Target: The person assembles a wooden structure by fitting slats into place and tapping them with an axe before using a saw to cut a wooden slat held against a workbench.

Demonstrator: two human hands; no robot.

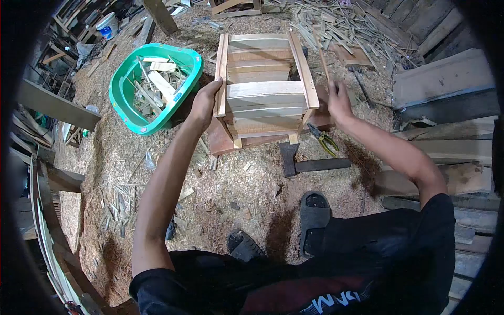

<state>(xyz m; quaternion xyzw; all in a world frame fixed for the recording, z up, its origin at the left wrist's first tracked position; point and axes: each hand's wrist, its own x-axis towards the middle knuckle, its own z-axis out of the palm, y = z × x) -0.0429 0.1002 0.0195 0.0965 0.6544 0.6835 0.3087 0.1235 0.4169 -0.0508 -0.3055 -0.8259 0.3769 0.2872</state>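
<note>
A slatted wooden frame (265, 89) stands upright mid-scene on the shaving-strewn floor (231, 191). The left hand (205, 100) grasps its left rail (222, 63); the right hand (340, 102), just right of it, is clenched around what seems a thin stick (322, 56). Nearer lie pliers (326, 143) and a hatchet (323, 165). Left, a green basin (142, 127) holds wood scraps (161, 84).

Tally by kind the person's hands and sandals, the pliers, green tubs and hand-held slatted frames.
Hands: 2 (left hand, right hand)
Sandals: 2 (left sandal, right sandal)
Pliers: 1
Green tub: 1
Slatted frame: 1
Total: 7
</note>
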